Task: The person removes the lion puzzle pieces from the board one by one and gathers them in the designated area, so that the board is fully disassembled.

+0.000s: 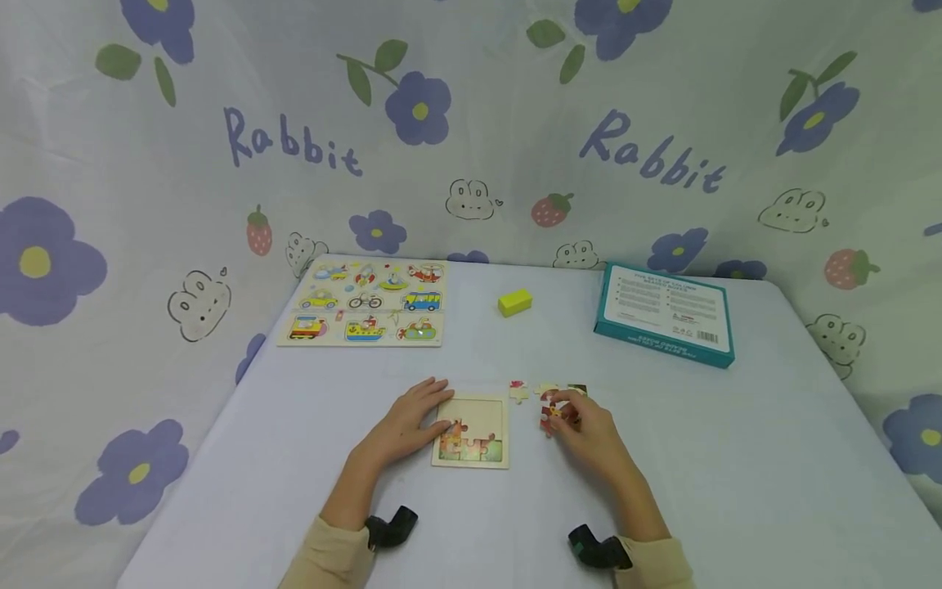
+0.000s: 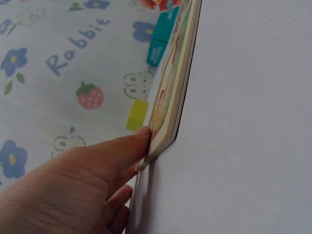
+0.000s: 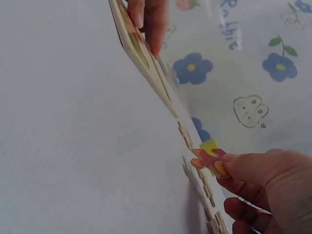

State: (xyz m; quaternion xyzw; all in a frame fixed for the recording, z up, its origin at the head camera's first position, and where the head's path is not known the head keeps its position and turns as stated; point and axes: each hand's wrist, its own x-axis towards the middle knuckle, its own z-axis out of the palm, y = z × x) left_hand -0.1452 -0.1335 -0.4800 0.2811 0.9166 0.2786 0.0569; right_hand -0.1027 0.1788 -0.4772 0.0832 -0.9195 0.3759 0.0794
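A square wooden puzzle tray lies flat on the table, with several joined jigsaw pieces along its bottom and left side. My left hand rests at the tray's left side, fingers extended and the thumb pressing its edge. Right of the tray, my right hand pinches a red and orange jigsaw piece between thumb and fingertips, held up over the table. Just behind that hand lie loose jigsaw pieces, among them a small piece with red on it; the hand partly hides the others.
At the back left lies a picture board with vehicles on it. A yellow block stands at the back middle. The teal and white box is at the back right. Behind the white table hangs a flowered curtain.
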